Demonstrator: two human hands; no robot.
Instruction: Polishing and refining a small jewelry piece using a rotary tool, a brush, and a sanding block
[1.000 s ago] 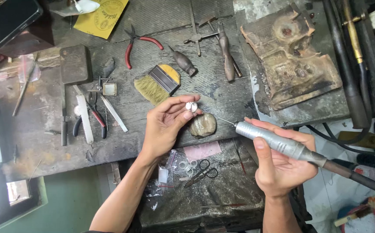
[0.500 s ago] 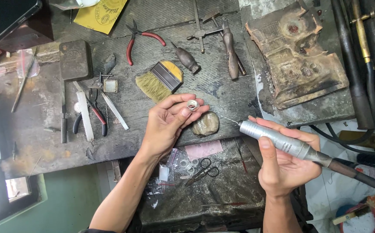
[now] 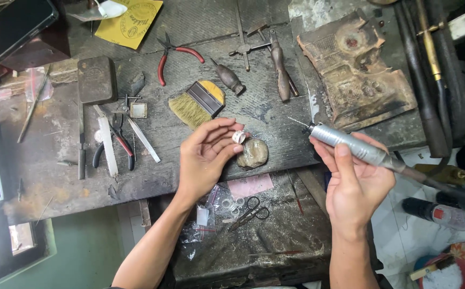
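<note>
Small clear plastic bags [image 3: 206, 217] lie on the lower tray [image 3: 275, 235], contents too small to tell. The left hand [image 3: 206, 158], palm up, pinches a silver ring [image 3: 238, 137] at its fingertips, the brush [image 3: 196, 104] at eleven o'clock. The right hand [image 3: 356, 184] grips the rotary handpiece [image 3: 350, 145], bit pointing toward ten o'clock.

Bare forearms, no sleeves, gloves, watch or rings: the left hand [image 3: 206, 156] and right hand [image 3: 356, 184] of a slim-fingered person with short, unpainted nails.
</note>
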